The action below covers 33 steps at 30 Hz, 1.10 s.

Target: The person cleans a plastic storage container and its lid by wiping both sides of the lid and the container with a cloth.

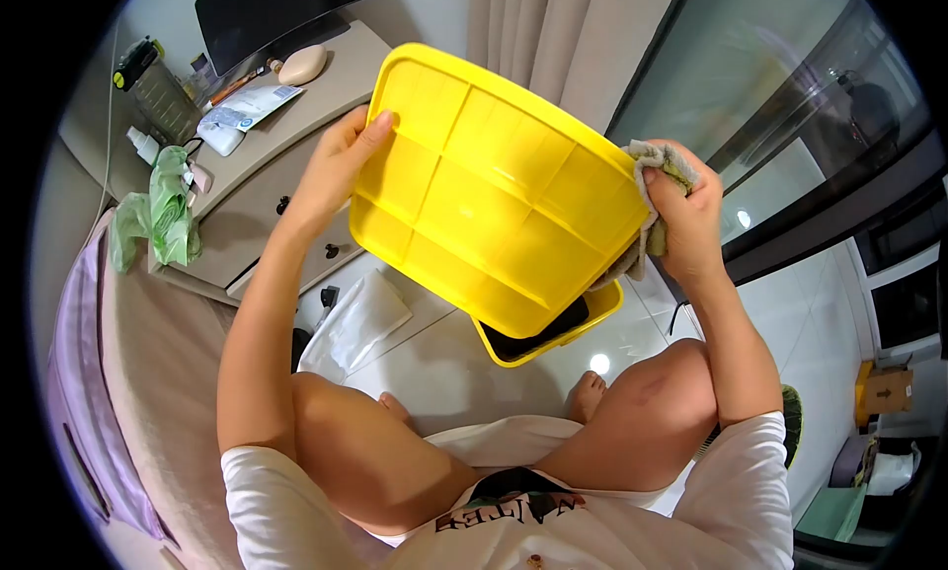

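A yellow plastic lid [484, 190] with raised ribs is held up tilted in front of me, one hand at each side. My left hand [351, 155] grips its left edge, thumb on the near face and the other fingers hidden behind. Against the lid's right edge, my right hand [686, 205] is closed around a greyish cloth [647, 165], which hangs down along that side. Below the lid, partly covered by it, a yellow bin [592, 318] with dark contents stands on the floor between my feet.
A white plastic bag [360, 323] lies on the tiles by the drawers. The desk [346, 72] at left bears a monitor [281, 17], a water bottle [163, 96] and a green bag [170, 210]. A bed [158, 373] is at my left, glass doors [760, 96] at right.
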### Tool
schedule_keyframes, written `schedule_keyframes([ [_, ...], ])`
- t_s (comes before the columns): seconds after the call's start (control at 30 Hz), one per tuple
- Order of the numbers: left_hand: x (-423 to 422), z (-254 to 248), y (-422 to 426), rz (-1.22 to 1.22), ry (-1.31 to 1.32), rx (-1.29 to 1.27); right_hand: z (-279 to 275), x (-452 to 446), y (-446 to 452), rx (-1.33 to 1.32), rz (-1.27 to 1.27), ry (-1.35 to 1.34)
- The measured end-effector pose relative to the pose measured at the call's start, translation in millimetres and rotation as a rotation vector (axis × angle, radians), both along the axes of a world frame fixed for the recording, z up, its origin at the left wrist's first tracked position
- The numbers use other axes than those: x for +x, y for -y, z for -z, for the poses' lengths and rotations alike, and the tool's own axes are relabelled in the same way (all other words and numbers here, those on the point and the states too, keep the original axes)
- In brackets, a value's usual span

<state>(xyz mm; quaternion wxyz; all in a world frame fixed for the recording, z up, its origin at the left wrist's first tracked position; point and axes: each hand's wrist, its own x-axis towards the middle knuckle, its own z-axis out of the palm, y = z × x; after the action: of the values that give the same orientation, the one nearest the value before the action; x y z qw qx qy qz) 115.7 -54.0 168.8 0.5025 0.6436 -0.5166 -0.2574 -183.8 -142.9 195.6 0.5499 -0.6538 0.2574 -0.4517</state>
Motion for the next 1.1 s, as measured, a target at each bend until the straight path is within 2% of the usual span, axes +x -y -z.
schedule_keyframes([
  [0.03, 1.8, 9.5, 2.0, 0.067, -0.103, -0.022, 0.2, -2.7, 2.8, 0.0, -0.001, 0.001],
  [0.07, -5.6, 14.4, 3.7, 0.008, -0.074, -0.132, -0.2, -5.9, 6.4, -0.026, -0.05, -0.055],
  [0.13, -3.7, 9.9, 0.9, 0.028, -0.126, -0.142, -1.0, -8.7, 9.0, -0.051, -0.099, -0.112],
  [0.17, -3.6, 4.3, -1.1, 0.049, -0.178, -0.153, -2.7, -9.6, 8.7, -0.114, -0.141, -0.232],
  [0.2, -8.3, -6.5, -5.9, 0.032, -0.15, -0.124, -3.8, -10.3, 8.4, -0.179, -0.182, -0.35],
  [0.23, -14.9, -12.7, -9.0, 0.034, -0.148, -0.123, -2.7, -8.4, 4.5, -0.178, -0.18, -0.348],
  [0.3, -33.2, -19.1, -11.9, 0.135, 0.148, -0.122, 1.3, 2.1, -8.0, -0.318, -0.272, -0.444],
  [0.33, -47.9, -18.7, -10.2, 0.117, 0.221, -0.234, 3.2, 5.7, -10.5, -0.304, -0.261, -0.446],
  [0.5, -63.8, -34.0, -10.3, 0.098, 0.356, -0.204, -15.0, 11.9, -11.6, -0.233, -0.168, -0.333],
  [0.57, -74.2, -39.4, -14.3, 0.133, 0.637, -0.216, -20.7, 15.8, -15.2, -0.295, -0.121, -0.25],
  [0.6, -75.1, -35.9, -13.4, 0.156, 0.679, -0.264, -22.3, 17.5, -14.9, -0.273, -0.112, -0.233],
  [0.73, -74.2, -45.8, -16.4, 0.109, 0.694, -0.245, -22.0, 23.6, -12.1, -0.325, -0.086, -0.209],
  [0.83, -66.2, -49.8, -20.7, 0.113, 0.66, -0.281, -17.3, 24.0, -15.3, -0.23, -0.159, -0.15],
  [0.97, -56.0, -59.6, -28.1, 0.094, 0.456, -0.218, -4.6, 21.0, -12.1, -0.25, -0.265, -0.327],
  [1.07, -54.8, -66.1, -30.1, 0.116, 0.699, -0.291, -3.2, 20.6, -18.0, -0.27, -0.24, -0.298],
  [1.1, -56.5, -65.7, -29.0, 0.119, 0.694, -0.293, -5.8, 20.2, -19.5, -0.27, -0.237, -0.302],
])
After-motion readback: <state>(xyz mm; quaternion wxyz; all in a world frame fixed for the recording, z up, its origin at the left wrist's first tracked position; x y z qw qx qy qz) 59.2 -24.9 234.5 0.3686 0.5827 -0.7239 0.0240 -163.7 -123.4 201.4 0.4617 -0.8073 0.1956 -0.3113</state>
